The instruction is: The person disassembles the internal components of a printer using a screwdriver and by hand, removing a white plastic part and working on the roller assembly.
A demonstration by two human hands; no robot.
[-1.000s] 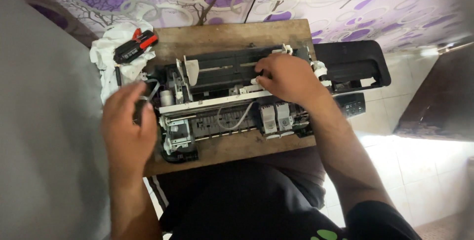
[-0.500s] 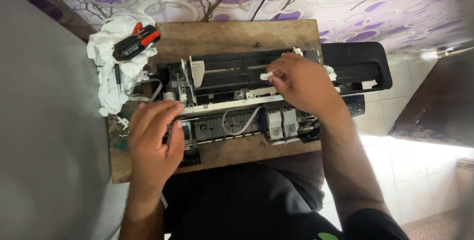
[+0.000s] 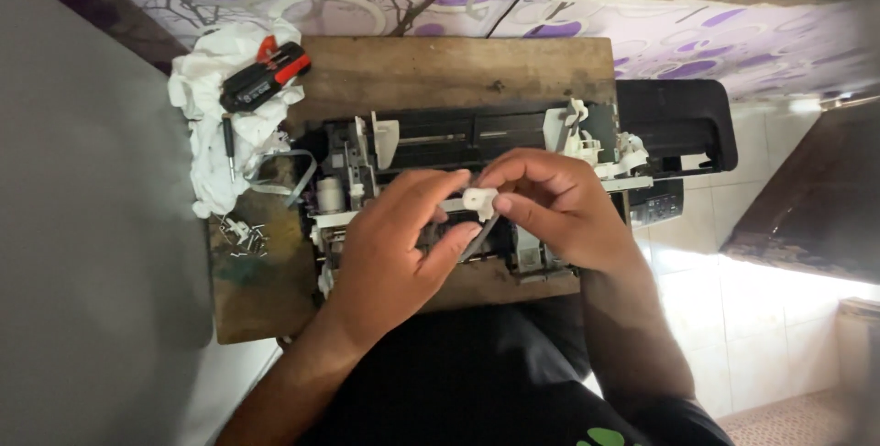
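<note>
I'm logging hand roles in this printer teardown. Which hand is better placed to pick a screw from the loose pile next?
Probably the left hand: it's on the same side as the screws. The right hand pinches the small white part.

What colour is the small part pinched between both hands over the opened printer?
White, seen best in the head view: the small part sits between left hand and right hand.
</note>
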